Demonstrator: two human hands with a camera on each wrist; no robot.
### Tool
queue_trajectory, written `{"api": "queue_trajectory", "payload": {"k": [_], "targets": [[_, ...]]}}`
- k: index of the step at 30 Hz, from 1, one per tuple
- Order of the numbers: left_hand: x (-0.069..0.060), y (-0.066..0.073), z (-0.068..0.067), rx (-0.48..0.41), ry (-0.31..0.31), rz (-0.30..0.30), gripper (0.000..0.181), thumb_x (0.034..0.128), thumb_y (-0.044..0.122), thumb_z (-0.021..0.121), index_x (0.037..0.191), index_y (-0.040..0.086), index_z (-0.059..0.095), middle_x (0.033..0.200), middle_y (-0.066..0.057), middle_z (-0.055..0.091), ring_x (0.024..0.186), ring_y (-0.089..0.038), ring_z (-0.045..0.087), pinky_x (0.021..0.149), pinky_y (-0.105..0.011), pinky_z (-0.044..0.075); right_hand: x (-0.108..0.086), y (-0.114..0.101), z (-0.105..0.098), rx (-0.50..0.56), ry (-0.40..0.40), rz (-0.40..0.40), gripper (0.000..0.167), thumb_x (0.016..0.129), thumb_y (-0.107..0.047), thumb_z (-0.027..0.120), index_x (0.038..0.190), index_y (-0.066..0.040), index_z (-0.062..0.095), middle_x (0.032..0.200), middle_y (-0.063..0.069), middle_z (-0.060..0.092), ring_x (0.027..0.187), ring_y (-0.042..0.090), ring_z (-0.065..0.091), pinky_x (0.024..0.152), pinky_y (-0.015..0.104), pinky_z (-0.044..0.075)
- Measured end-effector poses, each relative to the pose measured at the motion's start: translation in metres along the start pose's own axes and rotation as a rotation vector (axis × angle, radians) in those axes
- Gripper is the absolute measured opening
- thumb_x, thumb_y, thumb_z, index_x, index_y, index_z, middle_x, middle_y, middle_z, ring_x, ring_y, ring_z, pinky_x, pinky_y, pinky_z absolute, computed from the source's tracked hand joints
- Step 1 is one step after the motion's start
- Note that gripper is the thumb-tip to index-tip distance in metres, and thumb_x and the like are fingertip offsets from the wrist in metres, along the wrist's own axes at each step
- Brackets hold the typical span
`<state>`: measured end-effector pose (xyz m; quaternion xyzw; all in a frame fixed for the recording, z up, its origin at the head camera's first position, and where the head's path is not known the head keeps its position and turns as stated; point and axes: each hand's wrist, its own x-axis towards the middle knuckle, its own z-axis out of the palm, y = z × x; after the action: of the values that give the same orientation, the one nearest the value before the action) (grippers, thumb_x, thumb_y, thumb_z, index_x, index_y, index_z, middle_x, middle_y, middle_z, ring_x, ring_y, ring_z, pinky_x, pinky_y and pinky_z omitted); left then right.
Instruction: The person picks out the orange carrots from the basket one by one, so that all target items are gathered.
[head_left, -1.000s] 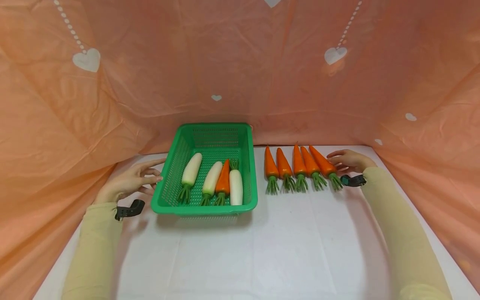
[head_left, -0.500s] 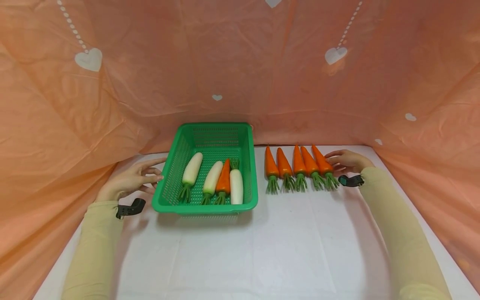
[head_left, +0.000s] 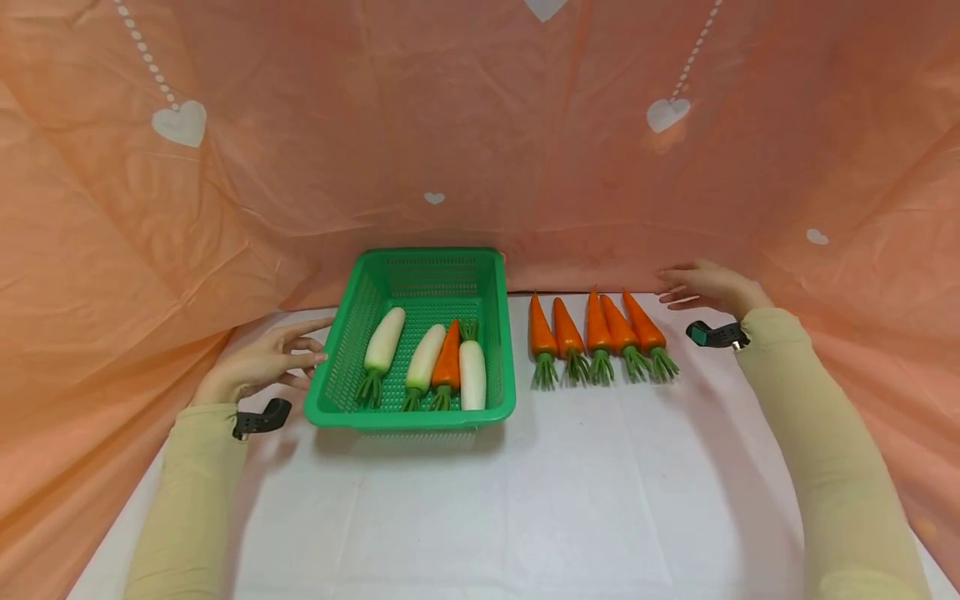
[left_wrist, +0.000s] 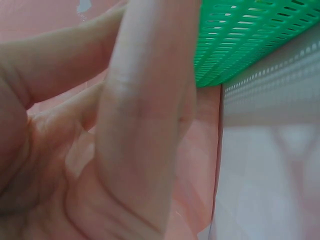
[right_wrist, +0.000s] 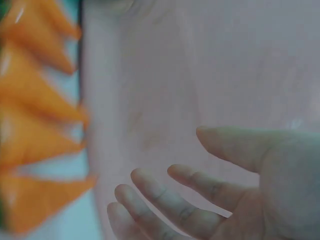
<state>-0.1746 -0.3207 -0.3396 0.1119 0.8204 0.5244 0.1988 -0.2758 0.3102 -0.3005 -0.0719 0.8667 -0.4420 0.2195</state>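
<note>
In the head view, my left hand (head_left: 258,360) is at the left wall of a green plastic basket (head_left: 408,421), its fingertips touching or very near the rim. The left wrist view shows its fingers (left_wrist: 145,110) beside the basket's slotted wall (left_wrist: 240,37). Inside lie three white radishes (head_left: 472,375) and one carrot (head_left: 447,358). To the basket's right, several carrots with green stubs lie in a row, the rightmost carrot (head_left: 643,321) leaning slightly. My right hand (head_left: 712,285) is raised beyond that carrot, holding nothing, its fingers (right_wrist: 160,197) spread and apart from the carrots (right_wrist: 40,200).
A white-covered table (head_left: 480,500) lies under everything. Peach cloth (head_left: 480,125) with white hearts hangs at the back and both sides, close behind the basket and the carrot row. Black camera bands (head_left: 262,418) are on both wrists.
The rightmost carrot turned slightly, moving closer to its neighbour. My right hand then left it, moving up and right. The left hand and basket stay almost still.
</note>
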Motion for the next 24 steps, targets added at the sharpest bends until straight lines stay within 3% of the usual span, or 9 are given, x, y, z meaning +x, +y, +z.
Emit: {"api": "queue_trajectory", "payload": {"k": [4,11,16,24], "targets": [[0.000,0.000,0.000,-0.008,0.002,-0.004,0.071,0.0963,0.009,0.058,0.154,0.007,0.016,0.116,-0.026,0.046,0.077,-0.021,0.058,0.072,-0.046,0.055,-0.005,-0.036,0.009,0.002,0.009,-0.070,0.064,0.103,-0.035,0.044,0.148,0.006,0.024,0.134,0.028,0.046,0.112,0.031,0.057,0.096,0.043,0.046],[0.000,-0.001,0.000,0.007,-0.001,-0.005,0.071,0.0960,0.013,0.060,0.154,0.007,0.018,0.111,-0.023,0.048,0.078,-0.023,0.057,0.071,-0.046,0.055,-0.002,-0.086,0.041,0.067,-0.056,-0.178,0.055,0.103,-0.031,0.044,0.146,0.002,0.031,0.133,0.026,0.047,0.113,0.032,0.055,0.097,0.044,0.044],[0.000,-0.001,0.000,0.007,0.002,-0.010,0.070,0.0964,0.012,0.059,0.153,0.007,0.018,0.114,-0.023,0.048,0.079,-0.022,0.057,0.072,-0.047,0.055,0.011,-0.108,0.075,0.176,-0.146,-0.211,0.053,0.103,-0.029,0.047,0.146,-0.001,0.032,0.133,0.022,0.049,0.116,0.033,0.054,0.100,0.044,0.041],[-0.001,0.000,-0.001,0.002,-0.003,-0.015,0.072,0.0964,0.014,0.059,0.154,0.009,0.017,0.115,-0.025,0.047,0.079,-0.023,0.057,0.072,-0.047,0.055,0.040,-0.136,0.130,0.216,-0.317,-0.285,0.046,0.103,-0.020,0.046,0.144,-0.001,0.037,0.137,0.023,0.046,0.122,0.037,0.049,0.102,0.046,0.039]]}}
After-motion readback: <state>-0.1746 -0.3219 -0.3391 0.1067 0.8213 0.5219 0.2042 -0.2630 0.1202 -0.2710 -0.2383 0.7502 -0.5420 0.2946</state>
